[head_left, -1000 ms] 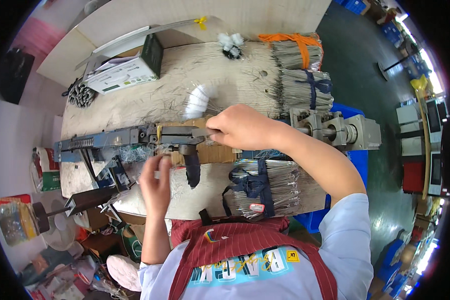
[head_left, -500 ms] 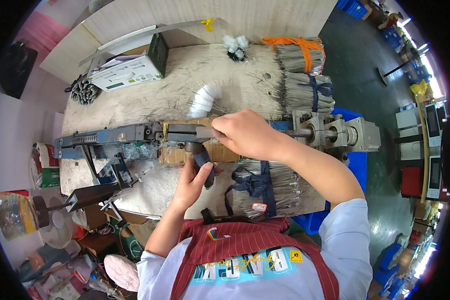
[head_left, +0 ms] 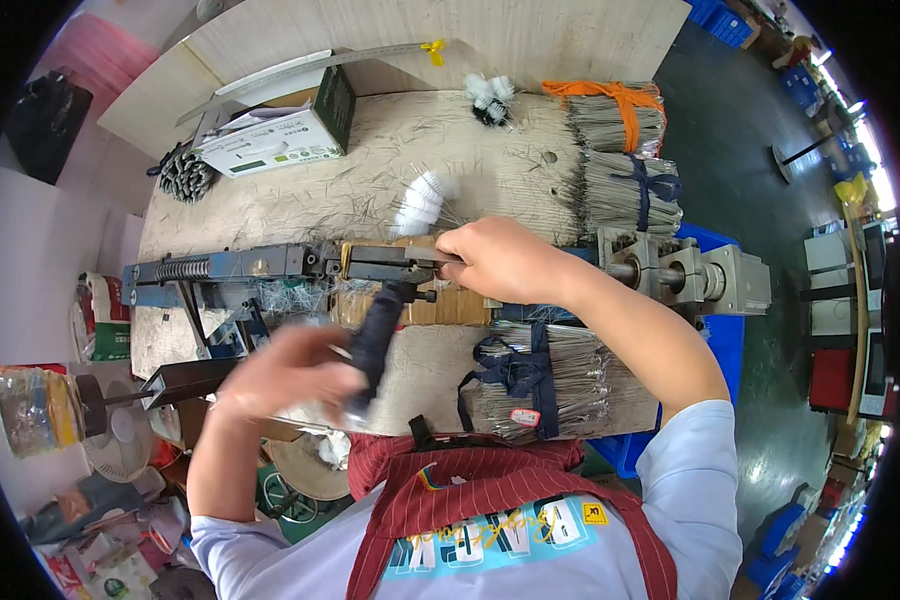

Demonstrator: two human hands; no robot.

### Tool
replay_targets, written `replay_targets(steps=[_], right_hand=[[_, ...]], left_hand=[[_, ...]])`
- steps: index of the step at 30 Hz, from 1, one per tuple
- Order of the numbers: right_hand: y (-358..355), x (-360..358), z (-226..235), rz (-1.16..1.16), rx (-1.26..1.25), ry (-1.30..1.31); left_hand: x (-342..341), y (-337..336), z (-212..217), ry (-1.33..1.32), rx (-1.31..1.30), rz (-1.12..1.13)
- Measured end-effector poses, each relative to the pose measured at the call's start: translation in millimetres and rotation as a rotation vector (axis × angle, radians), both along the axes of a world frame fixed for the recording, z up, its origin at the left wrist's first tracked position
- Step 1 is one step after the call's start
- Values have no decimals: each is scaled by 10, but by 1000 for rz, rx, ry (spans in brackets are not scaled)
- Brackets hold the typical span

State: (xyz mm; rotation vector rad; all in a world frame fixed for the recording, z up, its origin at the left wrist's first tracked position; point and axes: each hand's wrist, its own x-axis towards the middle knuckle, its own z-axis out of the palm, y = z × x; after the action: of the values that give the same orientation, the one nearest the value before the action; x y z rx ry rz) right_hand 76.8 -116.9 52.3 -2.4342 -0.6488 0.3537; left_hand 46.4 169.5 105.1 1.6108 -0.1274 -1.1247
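One dark handle (head_left: 377, 340) just right of the left grip (head_left: 282, 375), blurred fingers apart

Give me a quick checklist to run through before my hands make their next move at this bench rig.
1. Left hand gripping the dark handle: cannot tell; the hand is motion-blurred beside it.
2. Right hand at the rig's midsection: ok; fingertips are there.
3. Right-hand grip secure: cannot tell; whatever is between the fingertips is too small to make out.
4. Both hands away from the coil spring: ok; it sits well to their left.
5. Wire bundle nearest the apron tied: ok; a dark blue strap binds it.
6. White bristly bunch off the rig: ok; it lies beyond, on the tabletop.
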Motion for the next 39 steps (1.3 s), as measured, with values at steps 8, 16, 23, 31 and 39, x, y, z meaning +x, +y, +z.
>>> replay_targets(steps=[8,16,23,31,39], right_hand=[[120,-561,142,22,-126,-467],[300,-761,-416,89,-56,-76],[-239,-762,-544,-306,-345,-368],[-400,-798,-531,-265,-112,-173],[-384,-1009,-378,-320,184,41]], left_hand=[[-875,-1128,-983,-17,-195,497],[-743,-858,-1538,-752,328,214],[-992,-37,-1404,-407,42,757],[-680,421,-1553,-401,163,1091],[-702,556,-1790,-765,231,982]])
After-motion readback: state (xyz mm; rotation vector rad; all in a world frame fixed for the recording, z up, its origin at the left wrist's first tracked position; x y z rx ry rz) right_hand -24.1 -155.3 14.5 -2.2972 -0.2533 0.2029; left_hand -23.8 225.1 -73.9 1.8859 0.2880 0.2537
